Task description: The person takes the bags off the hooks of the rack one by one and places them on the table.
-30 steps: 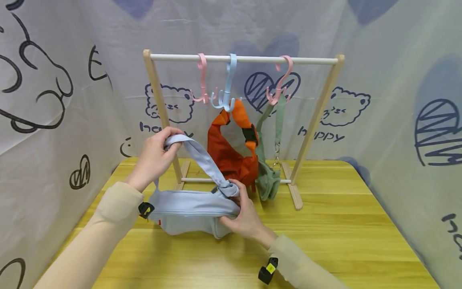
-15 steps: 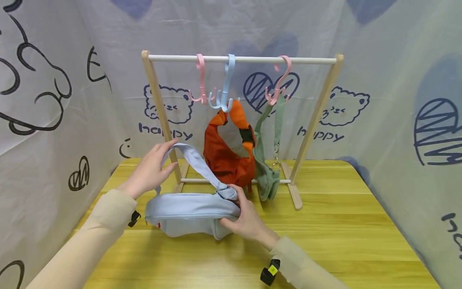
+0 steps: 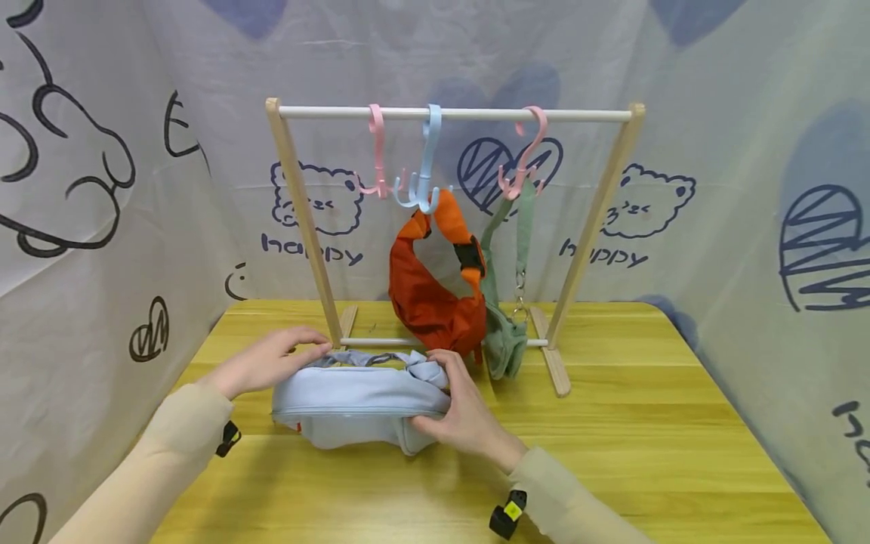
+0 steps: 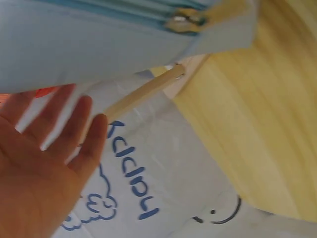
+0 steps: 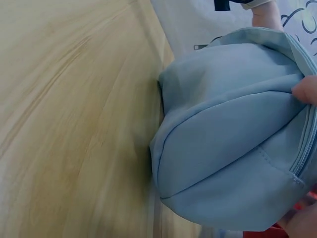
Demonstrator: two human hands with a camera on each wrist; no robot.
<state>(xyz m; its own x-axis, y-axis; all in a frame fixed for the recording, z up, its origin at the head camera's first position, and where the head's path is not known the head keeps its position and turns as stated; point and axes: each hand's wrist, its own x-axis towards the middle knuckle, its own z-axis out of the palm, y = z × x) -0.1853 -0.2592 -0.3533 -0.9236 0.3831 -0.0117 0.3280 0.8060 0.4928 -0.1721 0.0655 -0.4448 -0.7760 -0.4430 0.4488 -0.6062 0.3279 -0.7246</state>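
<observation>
A light blue waist bag (image 3: 353, 397) rests on the wooden table in the head view, its zip running along the front. My right hand (image 3: 469, 419) grips its right end, thumb in front and fingers behind, beside a knotted part of the strap (image 3: 428, 370). The right wrist view shows the bag's rounded end (image 5: 218, 144) and my thumb (image 5: 305, 90) pressed near the zip. At the bag's upper left corner is my left hand (image 3: 275, 361); its fingers are extended and loosely spread in the left wrist view, close to the fabric. The strap lies low behind the bag, partly hidden.
Behind the bag stands a wooden rack (image 3: 598, 219) with a white bar. From it hang two pink hooks (image 3: 377, 151) and a blue hook (image 3: 427, 166). A red-orange waist bag (image 3: 435, 302) and a green bag (image 3: 504, 340) hang there. Printed cloth surrounds the table (image 3: 612, 438).
My left hand has let go of the raised strap and moved down to the bag's top left. The strap has dropped behind the bag. My right hand keeps its hold.
</observation>
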